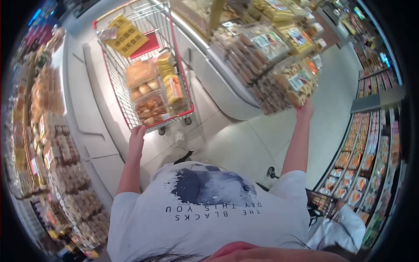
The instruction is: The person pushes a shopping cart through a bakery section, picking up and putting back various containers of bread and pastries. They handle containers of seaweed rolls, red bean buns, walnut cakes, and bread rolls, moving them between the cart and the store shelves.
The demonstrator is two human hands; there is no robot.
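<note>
My left hand (137,134) is closed on the near red rim of a shopping cart (114,89). Inside the cart are clear packs of bread, among them a large golden loaf (140,73), small round buns (145,88), brown pastries (150,107) and a yellow-topped pack (174,89). At the corner of the bread display on the right, my right hand (305,110) grips the lower edge of a clear pack of baked goods (297,81) with a white label. Its fingertips are hidden by the pack, which lies against other packs there.
A yellow sign (126,37) hangs at the cart's far end. Stacked packs (262,41) fill the display on the right, and bread shelves (65,148) line the left. Another person's white sleeve (338,229) shows at lower right, near chilled shelves (353,170). Tiled floor (235,139) lies between.
</note>
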